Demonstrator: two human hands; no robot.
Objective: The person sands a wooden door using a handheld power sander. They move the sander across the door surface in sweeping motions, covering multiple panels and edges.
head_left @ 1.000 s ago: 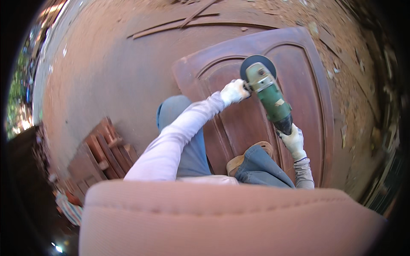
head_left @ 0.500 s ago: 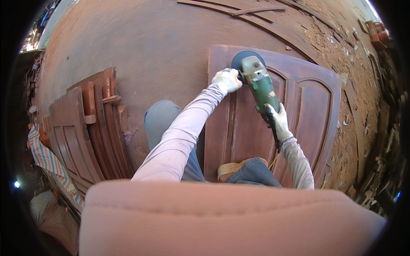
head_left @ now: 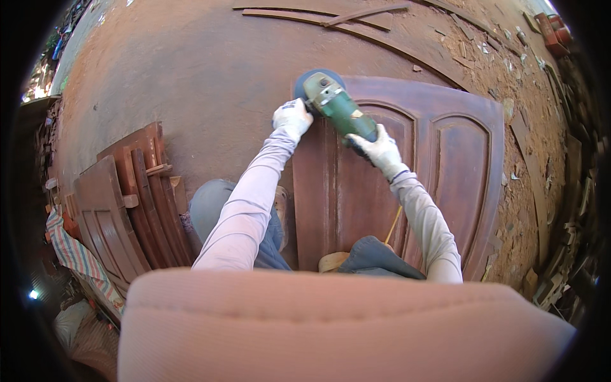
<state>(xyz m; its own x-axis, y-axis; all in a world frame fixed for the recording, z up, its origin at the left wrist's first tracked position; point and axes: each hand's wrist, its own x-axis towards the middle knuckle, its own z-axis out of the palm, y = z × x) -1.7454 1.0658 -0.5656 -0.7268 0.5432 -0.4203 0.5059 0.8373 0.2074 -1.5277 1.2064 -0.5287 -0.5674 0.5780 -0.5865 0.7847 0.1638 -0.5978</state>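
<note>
A green angle grinder with a round grey-blue disc is held over the far left corner of a reddish-brown wooden door panel. My left hand, in a white glove, is closed around the side handle near the disc. Further back, my right hand, also gloved, grips the rear of the body. The disc lies on or just above the panel's corner; I cannot tell whether it touches. A yellow cord runs down from below the right forearm, beside my bent knee.
Several brown door panels lean together at the left, next to a striped sheet. Long wooden strips lie on the ground beyond the panel. Wood scraps are piled along the right side, and a red object sits at the far right.
Both hands and the grinder have moved left across the panel to its far left corner. The grinder's body is turned more sideways, its rear swung toward the right.
</note>
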